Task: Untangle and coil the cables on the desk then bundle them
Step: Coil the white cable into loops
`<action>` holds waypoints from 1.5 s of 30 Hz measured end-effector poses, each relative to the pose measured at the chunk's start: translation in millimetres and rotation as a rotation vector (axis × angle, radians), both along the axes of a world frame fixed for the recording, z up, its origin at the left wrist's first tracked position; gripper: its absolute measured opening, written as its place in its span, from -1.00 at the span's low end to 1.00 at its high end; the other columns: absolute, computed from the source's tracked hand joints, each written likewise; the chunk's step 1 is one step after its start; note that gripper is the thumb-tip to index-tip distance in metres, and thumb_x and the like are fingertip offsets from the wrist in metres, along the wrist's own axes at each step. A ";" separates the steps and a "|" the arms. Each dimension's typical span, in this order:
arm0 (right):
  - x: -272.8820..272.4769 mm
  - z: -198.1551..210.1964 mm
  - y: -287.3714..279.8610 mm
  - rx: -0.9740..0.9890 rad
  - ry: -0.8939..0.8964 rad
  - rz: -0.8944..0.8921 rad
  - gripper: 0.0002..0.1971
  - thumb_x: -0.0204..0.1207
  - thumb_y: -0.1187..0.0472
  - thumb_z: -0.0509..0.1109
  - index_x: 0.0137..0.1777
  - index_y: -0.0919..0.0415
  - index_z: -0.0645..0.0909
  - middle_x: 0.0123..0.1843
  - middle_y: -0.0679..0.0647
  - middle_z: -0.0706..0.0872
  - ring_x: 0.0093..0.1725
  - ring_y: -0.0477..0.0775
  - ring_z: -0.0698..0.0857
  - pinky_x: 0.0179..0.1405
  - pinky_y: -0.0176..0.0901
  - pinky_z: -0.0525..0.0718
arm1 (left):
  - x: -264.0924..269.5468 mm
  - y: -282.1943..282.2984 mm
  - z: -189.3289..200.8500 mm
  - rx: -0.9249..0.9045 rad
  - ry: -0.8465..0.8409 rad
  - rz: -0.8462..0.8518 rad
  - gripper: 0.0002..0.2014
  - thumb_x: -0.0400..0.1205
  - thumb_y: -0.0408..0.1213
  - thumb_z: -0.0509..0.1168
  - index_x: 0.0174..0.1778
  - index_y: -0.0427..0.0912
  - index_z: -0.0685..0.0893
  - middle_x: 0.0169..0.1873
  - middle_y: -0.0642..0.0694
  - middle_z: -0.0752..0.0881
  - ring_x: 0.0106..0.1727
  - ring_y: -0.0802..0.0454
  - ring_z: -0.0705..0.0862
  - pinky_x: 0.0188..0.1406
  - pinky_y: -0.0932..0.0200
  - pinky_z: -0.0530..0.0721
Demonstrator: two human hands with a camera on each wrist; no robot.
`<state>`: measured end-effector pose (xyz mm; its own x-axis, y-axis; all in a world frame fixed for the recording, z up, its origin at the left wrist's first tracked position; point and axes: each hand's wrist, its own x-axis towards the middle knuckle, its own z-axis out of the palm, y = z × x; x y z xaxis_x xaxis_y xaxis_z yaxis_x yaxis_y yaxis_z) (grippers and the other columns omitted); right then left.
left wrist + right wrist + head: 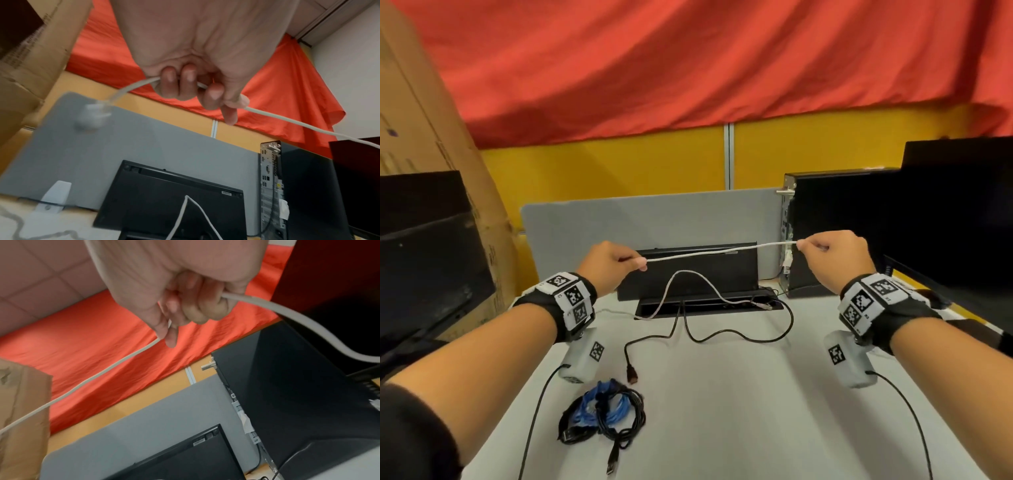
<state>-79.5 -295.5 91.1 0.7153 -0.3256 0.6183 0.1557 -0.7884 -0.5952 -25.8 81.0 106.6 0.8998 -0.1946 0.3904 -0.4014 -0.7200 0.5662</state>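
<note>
- Desk [739, 394], a pale grey flat top, lies below both raised hands and carries the slack cables, so the stretch in hand can be worked clear of them.
- Coil of blue and black cables [602, 407], already wound together, sits near the desk's front edge, well below and nearer than the left fingers; it looks finished and set aside.
- Loose black cable [722, 334] snakes across the desk under the span between the hands, not yet gathered.
- Thin white round cable [722, 251] runs taut between the two hands, likely to straighten it before coiling; its slack rises in a hump from the desk beneath that span.
- Left hand [609, 265] has its fingers [176, 81] curled round the white cable, a blurred plug dangling just beyond them.
- Right hand [832, 253] pinches the cable, fingers [197, 311] curled round it; the rest trails off past the wrist.
</note>
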 end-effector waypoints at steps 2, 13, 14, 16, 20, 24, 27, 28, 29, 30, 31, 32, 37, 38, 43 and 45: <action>-1.5 0.7 -7.1 0.030 -0.021 -0.025 -0.71 0.53 -0.05 0.40 -0.40 -0.04 0.72 -0.46 -0.01 0.73 -0.44 -0.09 0.62 -0.47 -0.31 0.53 | -0.7 6.4 2.0 0.007 -0.008 0.008 -0.81 0.66 -0.14 0.35 -0.26 0.09 0.79 -0.10 0.02 0.80 0.03 0.01 0.70 0.08 0.11 0.56; 7.7 -16.9 -30.6 0.151 0.001 -0.168 -0.69 0.49 -0.01 0.43 -0.50 -0.13 0.59 -0.39 -0.23 0.65 -0.35 -0.16 0.63 -0.41 -0.39 0.45 | -10.1 15.4 10.1 0.157 -0.074 0.098 -0.75 0.70 -0.06 0.25 -0.20 0.01 0.78 -0.21 -0.05 0.77 -0.15 -0.07 0.69 0.00 -0.01 0.66; 9.0 -19.4 -29.9 0.152 0.002 -0.170 -0.69 0.49 0.00 0.43 -0.50 -0.12 0.60 -0.39 -0.22 0.66 -0.36 -0.14 0.63 -0.42 -0.39 0.44 | -10.8 13.0 10.4 0.156 -0.071 0.124 -0.72 0.71 -0.06 0.24 -0.21 -0.04 0.77 -0.25 -0.08 0.75 -0.19 -0.10 0.68 -0.05 -0.02 0.64; 10.0 -23.0 -30.2 0.164 0.012 -0.198 -0.69 0.50 0.00 0.42 -0.49 -0.07 0.61 -0.40 -0.16 0.67 -0.38 -0.08 0.64 -0.45 -0.37 0.45 | -13.0 5.1 11.8 0.061 -0.041 0.134 -0.67 0.71 -0.09 0.25 -0.26 -0.18 0.75 -0.39 -0.13 0.65 -0.35 -0.10 0.58 -0.22 0.05 0.57; 5.4 -37.5 -37.0 0.122 0.168 -0.179 -0.73 0.53 0.07 0.41 -0.43 -0.08 0.65 -0.35 -0.11 0.71 -0.30 -0.04 0.66 -0.39 -0.25 0.54 | -27.1 -7.7 20.0 -0.556 0.271 -0.155 -0.66 0.74 -0.14 0.21 -0.35 -0.18 0.58 -0.60 -0.01 0.30 -0.60 0.07 0.21 -0.61 0.25 0.16; -1.7 -59.3 -24.0 -0.040 0.490 -0.021 -0.74 0.57 0.19 0.33 -0.30 -0.09 0.72 -0.10 -0.09 0.75 -0.07 0.03 0.70 -0.04 -0.07 0.67 | -39.7 -27.3 27.6 -1.089 0.497 -0.477 -0.75 0.78 -0.24 0.05 -0.12 -0.22 0.56 -0.61 0.07 0.27 -0.64 0.18 0.18 -0.67 0.31 0.13; -13.3 -78.3 -2.7 -0.206 0.712 0.167 -0.72 0.56 0.19 0.32 -0.36 -0.07 0.71 -0.01 -0.13 0.70 0.03 0.00 0.67 0.13 -0.14 0.60 | -41.3 -43.9 26.9 -1.265 0.478 -0.498 -0.73 0.76 -0.48 -0.02 0.27 -0.41 0.51 -0.50 -0.01 0.44 -0.61 0.21 0.29 -0.62 0.35 0.26; -18.0 -84.2 5.6 -0.257 0.761 0.249 -0.68 0.56 0.22 0.30 -0.41 -0.07 0.68 -0.06 -0.16 0.69 0.00 -0.05 0.67 0.10 -0.20 0.59 | -41.6 -48.3 25.4 -1.266 0.445 -0.476 -0.72 0.75 -0.53 -0.03 0.31 -0.42 0.47 -0.43 -0.07 0.52 -0.58 0.19 0.35 -0.60 0.34 0.33; -22.8 -88.6 13.9 -0.296 0.795 0.331 -0.63 0.55 0.25 0.27 -0.46 -0.08 0.63 -0.14 -0.20 0.69 -0.04 -0.09 0.66 0.06 -0.27 0.59 | -42.0 -51.2 23.2 -1.261 0.411 -0.452 -0.72 0.74 -0.58 -0.03 0.32 -0.42 0.45 -0.33 -0.14 0.59 -0.54 0.17 0.43 -0.56 0.33 0.43; -28.6 -90.8 22.6 -0.322 0.814 0.406 -0.60 0.54 0.30 0.23 -0.48 -0.08 0.59 -0.23 -0.22 0.67 -0.11 -0.15 0.64 0.00 -0.35 0.57 | -42.4 -53.1 20.4 -1.259 0.388 -0.424 -0.71 0.73 -0.62 -0.02 0.34 -0.40 0.42 -0.20 -0.22 0.65 -0.48 0.13 0.53 -0.50 0.31 0.54; -34.0 -91.7 30.6 -0.329 0.827 0.477 -0.59 0.53 0.34 0.21 -0.50 -0.08 0.57 -0.33 -0.23 0.64 -0.19 -0.20 0.60 -0.08 -0.42 0.54 | -42.3 -54.0 17.2 -1.261 0.375 -0.397 -0.68 0.71 -0.65 -0.01 0.36 -0.39 0.39 -0.07 -0.28 0.70 -0.38 0.07 0.65 -0.41 0.30 0.65; -39.6 -90.4 37.9 -0.323 0.840 0.546 -0.58 0.51 0.37 0.20 -0.50 -0.08 0.56 -0.42 -0.24 0.61 -0.28 -0.24 0.55 -0.17 -0.47 0.50 | -41.3 -54.0 13.2 -1.262 0.364 -0.373 -0.62 0.69 -0.68 0.00 0.41 -0.35 0.36 0.06 -0.32 0.71 -0.24 -0.01 0.76 -0.28 0.28 0.74; -71.5 -61.0 60.6 -0.033 0.894 0.855 -0.77 0.45 0.22 0.27 -0.40 0.02 0.63 -0.55 -0.12 0.45 -0.59 -0.15 0.35 -0.57 -0.29 0.31 | -28.9 -46.1 -8.4 -1.253 0.264 -0.193 -0.36 0.64 -0.77 0.07 0.65 -0.35 0.15 0.47 -0.36 0.50 0.39 -0.23 0.61 0.34 -0.03 0.62; -77.0 -51.5 62.3 0.065 0.870 0.910 -0.81 0.41 0.18 0.28 -0.39 0.05 0.64 -0.54 -0.02 0.40 -0.61 -0.10 0.29 -0.60 -0.28 0.22 | -25.5 -43.2 -12.1 -1.231 0.252 -0.150 -0.36 0.64 -0.75 0.10 0.65 -0.36 0.15 0.49 -0.36 0.48 0.44 -0.22 0.57 0.38 -0.04 0.57; -93.5 -6.0 74.8 0.240 0.649 1.027 -0.76 0.48 0.13 0.30 -0.40 0.13 0.62 -0.56 -0.01 0.24 -0.58 -0.05 0.17 -0.60 -0.32 0.13 | -18.0 -38.4 -28.0 -0.894 0.257 -0.082 -0.39 0.67 -0.71 0.06 0.66 -0.28 0.19 0.48 -0.23 0.55 0.51 -0.07 0.50 0.54 -0.01 0.41; -93.4 9.5 77.7 0.291 0.542 1.005 -0.72 0.59 0.20 0.32 -0.38 0.17 0.62 -0.55 0.00 0.22 -0.56 -0.06 0.14 -0.60 -0.33 0.10 | -20.6 -44.4 -32.5 -0.645 0.250 -0.095 -0.41 0.69 -0.65 0.06 0.66 -0.23 0.22 0.42 -0.13 0.62 0.50 0.00 0.52 0.47 0.10 0.46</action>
<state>-172.9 -217.8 100.5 0.8776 0.4554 0.1500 0.3009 -0.2794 -0.9118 -46.4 36.5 74.1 0.9683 -0.0755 0.2380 -0.2479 -0.1773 0.9524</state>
